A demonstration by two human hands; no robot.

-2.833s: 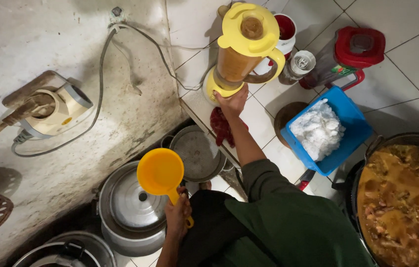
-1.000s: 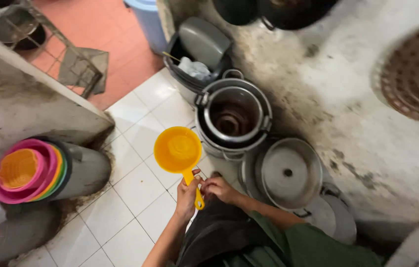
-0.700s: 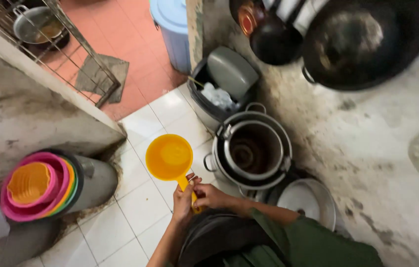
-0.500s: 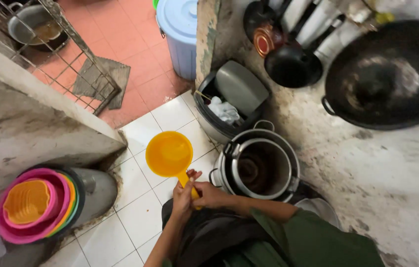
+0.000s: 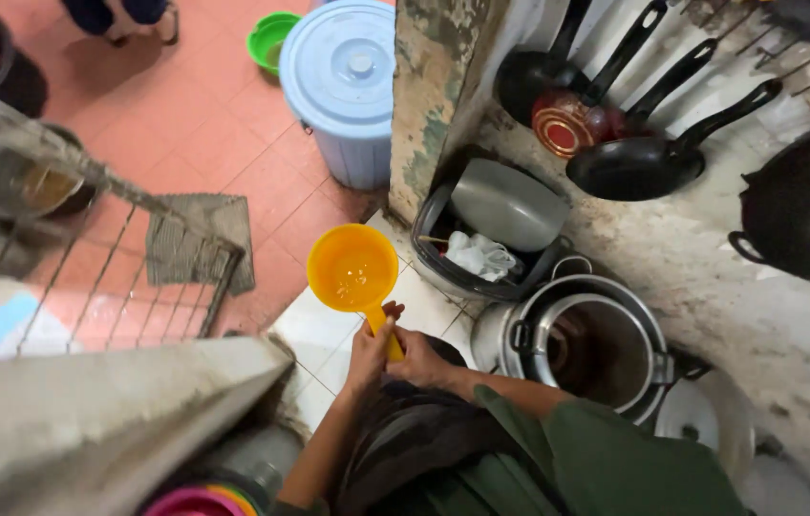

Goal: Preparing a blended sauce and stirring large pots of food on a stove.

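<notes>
Both hands meet on the short handle of a yellow scoop [image 5: 353, 269], which sits out in front of the person's body over the white floor tiles [image 5: 314, 330], its round bowl facing up and tipped only a little, so the wet, glistening inside shows to the camera. The left hand [image 5: 368, 354] wraps the handle from below with its fingers curled closed around it, while the right hand [image 5: 421, 358] comes in from the other side and closes over the handle's end, thumb on top; the double grip looks meant to keep the bowl level, though that is a judgement from the pose. Whether the scoop carries more than a film of liquid cannot be told. Just to the right of the scoop stands a black bin [image 5: 467, 258] with a grey lid [image 5: 508, 204] leaning in it and a crumpled white bag [image 5: 478, 254] beside the lid. Further right of the scoop and nearer the person is a big metal pot [image 5: 588, 346], open and upright, with a loose pot lid [image 5: 701, 420] lying beyond it. Above and to the right of the scoop, dark frying pans [image 5: 634, 162] hang on the stained wall, handles up. Beyond the scoop, on the red floor, stands a pale blue lidded bucket [image 5: 352, 81], and well to its left a wire rack [image 5: 128, 258] juts out over a concrete ledge [image 5: 90, 411].
</notes>
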